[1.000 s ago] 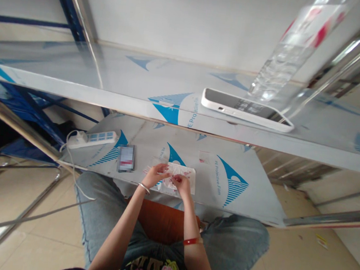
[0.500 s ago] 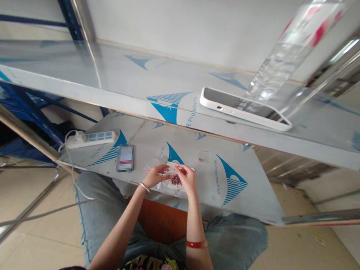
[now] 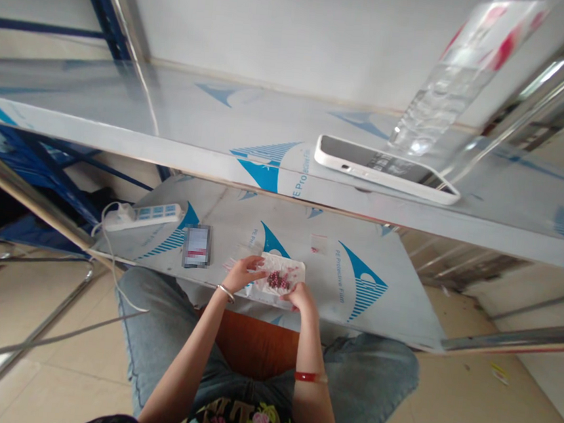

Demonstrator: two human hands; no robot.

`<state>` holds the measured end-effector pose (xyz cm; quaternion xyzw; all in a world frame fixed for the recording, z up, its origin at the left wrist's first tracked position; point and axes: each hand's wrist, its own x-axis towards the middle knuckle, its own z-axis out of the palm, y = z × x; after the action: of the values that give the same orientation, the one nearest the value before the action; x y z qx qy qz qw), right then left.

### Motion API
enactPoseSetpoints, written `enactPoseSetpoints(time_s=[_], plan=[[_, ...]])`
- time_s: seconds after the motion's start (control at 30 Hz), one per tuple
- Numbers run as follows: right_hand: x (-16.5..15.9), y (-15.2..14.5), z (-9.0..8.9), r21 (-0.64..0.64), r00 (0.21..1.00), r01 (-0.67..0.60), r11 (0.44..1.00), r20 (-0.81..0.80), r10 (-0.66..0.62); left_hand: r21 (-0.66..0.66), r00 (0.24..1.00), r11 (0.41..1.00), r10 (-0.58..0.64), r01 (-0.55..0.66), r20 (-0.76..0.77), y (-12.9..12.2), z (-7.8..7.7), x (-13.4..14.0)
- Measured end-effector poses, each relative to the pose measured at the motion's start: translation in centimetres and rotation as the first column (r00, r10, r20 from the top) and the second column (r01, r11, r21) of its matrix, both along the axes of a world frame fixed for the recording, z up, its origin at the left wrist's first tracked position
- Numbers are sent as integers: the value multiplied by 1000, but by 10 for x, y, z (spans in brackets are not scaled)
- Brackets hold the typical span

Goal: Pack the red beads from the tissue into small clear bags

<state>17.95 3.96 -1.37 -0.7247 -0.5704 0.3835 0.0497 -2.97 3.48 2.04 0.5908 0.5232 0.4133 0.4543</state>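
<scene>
A shallow white tray (image 3: 268,260), perhaps lined with paper, lies on the lower shelf between my hands. Small dark red and pink beads (image 3: 278,280) are heaped in its middle. My left hand (image 3: 244,273) is at the tray's left side, thumb and fingers apart, with nothing visible between them. At the lower right corner, my right hand (image 3: 301,297) has its fingers curled against the tray's edge; the fingertips are partly hidden. Thin clear plastic with pinkish bits (image 3: 229,264) lies left of my left hand, and a small clear bag (image 3: 318,244) lies behind the tray.
Left on the lower shelf (image 3: 392,307) are a pixelated phone-like device (image 3: 196,247) and a white power strip (image 3: 156,214) with a trailing cable. The upper shelf's edge (image 3: 192,164) overhangs, carrying a white-cased phone (image 3: 384,171) and a clear bottle (image 3: 445,87).
My right hand has moved down from above the beads to the tray's lower right corner, uncovering the beads and the tray's right part. My left hand has hardly moved.
</scene>
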Motion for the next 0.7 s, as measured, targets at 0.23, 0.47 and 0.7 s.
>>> enactPoseSetpoints(time_s=[0.23, 0.47, 0.7], plan=[[-11, -1, 5, 102, 998, -12, 995, 56, 6, 16, 1000, 1000, -3, 3, 23, 0, -2, 0], [-8, -1, -4, 195, 999, 15, 981, -42, -7, 21, 1000, 1000, 7, -8, 29, 1, -3, -1], [-4, -1, -21, 190, 992, 93, 977, -99, -75, 13, 998, 1000, -4, 3, 70, 2, -4, -2]])
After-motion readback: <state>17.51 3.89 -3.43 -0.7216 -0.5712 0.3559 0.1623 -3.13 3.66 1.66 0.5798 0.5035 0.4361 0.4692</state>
